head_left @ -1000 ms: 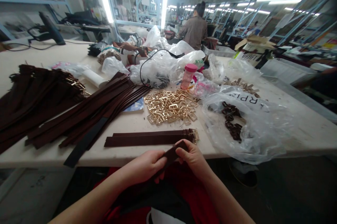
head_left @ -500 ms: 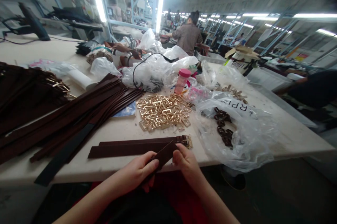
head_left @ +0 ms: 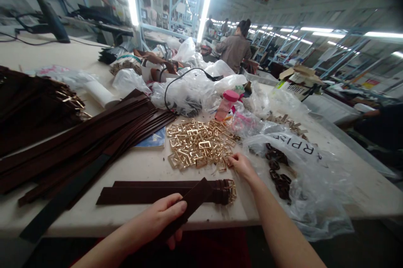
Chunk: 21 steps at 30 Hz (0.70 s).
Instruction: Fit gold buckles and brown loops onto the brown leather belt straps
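Observation:
My left hand [head_left: 166, 217] grips a dark brown belt strap [head_left: 198, 196] between thumb and fingers, its cut end angled up to the right over the table edge. At the right edge of a pile of gold belt buckles [head_left: 197, 144], my right hand [head_left: 241, 166] is closed in a pinch on one rectangular buckle [head_left: 227, 161]. Just beyond the held strap lie brown belts [head_left: 132, 195] with gold buckles [head_left: 232, 191] fitted at their right ends. The held strap's lower part is hidden behind my left hand.
Many brown straps [head_left: 103, 134] are heaped at the left, with a blue booklet [head_left: 154, 139] partly under them. Behind the buckles stand a pink-lidded jar [head_left: 226, 106] and plastic bags [head_left: 189, 87]. A clear bag [head_left: 317, 184] with brown pieces lies right. A person [head_left: 236, 48] works farther back.
My right hand has left the strap's end and moved forward and right to the buckle pile. My left hand still holds the strap. The view has shifted slightly.

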Each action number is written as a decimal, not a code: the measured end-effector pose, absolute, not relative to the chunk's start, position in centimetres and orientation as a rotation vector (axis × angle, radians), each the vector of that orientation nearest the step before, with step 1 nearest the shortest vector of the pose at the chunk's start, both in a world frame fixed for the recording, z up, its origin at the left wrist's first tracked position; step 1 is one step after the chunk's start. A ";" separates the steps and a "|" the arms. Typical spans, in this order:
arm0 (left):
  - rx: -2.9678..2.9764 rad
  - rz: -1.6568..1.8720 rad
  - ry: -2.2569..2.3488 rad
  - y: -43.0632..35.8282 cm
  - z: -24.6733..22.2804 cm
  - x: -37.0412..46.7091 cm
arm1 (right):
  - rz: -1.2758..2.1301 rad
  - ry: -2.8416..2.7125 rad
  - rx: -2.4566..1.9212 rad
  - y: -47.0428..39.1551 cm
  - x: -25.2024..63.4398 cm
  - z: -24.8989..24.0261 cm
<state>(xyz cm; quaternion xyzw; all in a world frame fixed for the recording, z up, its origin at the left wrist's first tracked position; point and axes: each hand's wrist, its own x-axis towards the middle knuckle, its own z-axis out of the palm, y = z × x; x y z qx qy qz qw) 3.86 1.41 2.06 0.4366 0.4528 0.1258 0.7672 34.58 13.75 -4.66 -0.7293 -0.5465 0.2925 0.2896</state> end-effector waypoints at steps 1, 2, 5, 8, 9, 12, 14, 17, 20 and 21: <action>0.944 0.277 0.971 1.5 2.0 3.9 | 0.822 -1.440 -1.941 13.6 34.9 -4.3; 0.944 0.281 0.963 1.6 2.0 4.0 | 0.869 -1.422 -1.926 13.3 35.1 -3.9; 0.972 0.320 0.975 1.7 2.1 4.3 | 1.033 -1.396 -1.834 11.4 34.9 -1.9; 1.039 0.406 1.015 1.8 2.7 4.7 | 1.276 -1.322 -1.649 8.4 32.9 0.1; 1.071 0.442 1.026 1.8 2.9 4.9 | 1.389 -1.258 -1.559 7.3 31.9 0.7; 1.173 0.566 1.071 1.8 3.4 5.2 | 1.734 -1.078 -1.269 4.0 28.4 2.0; 1.233 0.636 1.100 1.7 3.5 5.4 | 1.911 -1.065 -1.125 2.0 26.3 2.5; 1.285 0.659 1.099 1.1 3.8 5.4 | 2.103 -1.080 -0.929 -0.4 24.0 2.9; 1.284 0.666 1.104 0.3 4.3 5.5 | 2.110 -1.101 -0.865 -1.7 23.0 2.9; 1.278 0.678 1.109 0.0 4.5 5.5 | 2.086 -1.095 -0.873 -1.9 22.9 2.8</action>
